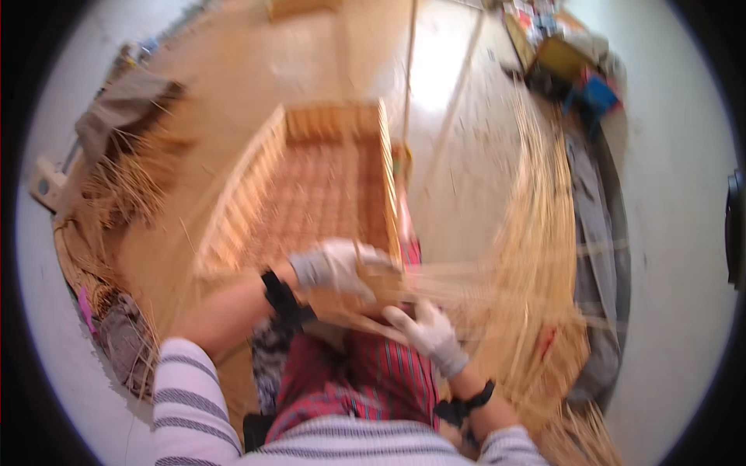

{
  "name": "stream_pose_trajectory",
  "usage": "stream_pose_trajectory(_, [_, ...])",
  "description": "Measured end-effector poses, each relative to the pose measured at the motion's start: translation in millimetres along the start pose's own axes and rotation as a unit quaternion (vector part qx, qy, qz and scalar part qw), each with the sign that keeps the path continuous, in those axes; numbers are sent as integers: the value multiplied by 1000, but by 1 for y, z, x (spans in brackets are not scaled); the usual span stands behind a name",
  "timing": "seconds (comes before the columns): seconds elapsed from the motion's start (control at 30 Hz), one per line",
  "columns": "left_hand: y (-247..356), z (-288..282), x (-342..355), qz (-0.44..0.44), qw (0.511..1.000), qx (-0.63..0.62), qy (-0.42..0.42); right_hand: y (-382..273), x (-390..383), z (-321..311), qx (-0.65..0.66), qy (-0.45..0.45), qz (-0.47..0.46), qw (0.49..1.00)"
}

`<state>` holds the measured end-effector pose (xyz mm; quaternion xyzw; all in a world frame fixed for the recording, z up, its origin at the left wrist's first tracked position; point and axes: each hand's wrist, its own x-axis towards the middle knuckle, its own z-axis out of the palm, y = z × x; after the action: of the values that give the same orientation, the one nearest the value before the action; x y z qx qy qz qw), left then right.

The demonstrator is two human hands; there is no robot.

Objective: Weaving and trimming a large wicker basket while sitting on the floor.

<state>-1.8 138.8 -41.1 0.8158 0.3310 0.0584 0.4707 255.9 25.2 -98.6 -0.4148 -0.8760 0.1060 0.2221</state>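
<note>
A long rectangular wicker basket (382, 179) with light woven walls and a reddish-brown woven bottom lies in front of me, its near end by my lap. My left hand (346, 266), in a white glove, is closed over the near wall close to the right corner. At that corner, my gloved right hand (431, 334) is closed with thumb and fingers around a thin pale wicker strand (361, 321). Several loose strands (474, 272) stick out to the right from the corner, smeared by motion. The exact grip of the right fingertips is blurred.
A large bundle of long pale strands (536, 225) lies on the floor at the right, beside a grey cloth (594, 233). More strands (128, 182) and a grey-brown cloth (124, 105) are at the left. A blue stool-like object (597, 95) and boxes stand at the far right.
</note>
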Motion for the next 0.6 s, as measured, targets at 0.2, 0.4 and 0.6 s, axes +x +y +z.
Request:
stream_pose_trajectory(0.2, [-21, 1, 16, 44, 999, 6, -5, 18, 15, -54, -33, 111, 159, 981])
stream_pose_trajectory(0.4, [-9, 16, 16, 55, 996, -66, 39, 30, 1, -56, -101, 59, 178, 977])
stream_pose_trajectory(0.6, [-24, 44, 10, 57, 990, -84, 101, 55, 36, -58, -123, 116, 77, 983])
